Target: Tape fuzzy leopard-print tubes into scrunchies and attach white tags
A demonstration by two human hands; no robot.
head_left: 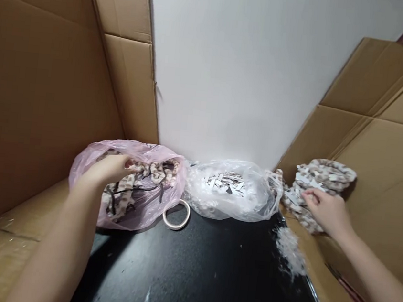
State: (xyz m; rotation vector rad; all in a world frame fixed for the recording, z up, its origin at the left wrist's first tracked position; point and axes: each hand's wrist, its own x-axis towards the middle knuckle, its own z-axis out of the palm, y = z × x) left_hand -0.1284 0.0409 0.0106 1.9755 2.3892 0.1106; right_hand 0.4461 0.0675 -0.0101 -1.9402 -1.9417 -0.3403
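Nearest to you, your left forearm leads up to the left hand, which is over the mouth of a pink plastic bag; its fingers are bunched narrowly, and whether they hold anything cannot be told. Beneath that hand lie spotted plush pieces and dark cords. Your right hand, thumb and fingertips close together, is at a heap of spotted plush bearing white tags; you cannot tell if a tag is gripped.

Step, as judged: picking among pieces, one hand at each stock. Next move, as judged: a fine fingertip grip on one piece, lifted without snagging cord or plastic.

Between your hands rests a clear plastic bag of small white strips, with a tape roll just in front of the pink bag. Open room spans the black table before both hands. Cardboard panels bound you outside each hand, a white wall beyond; a lint tuft lies at the table's right edge.
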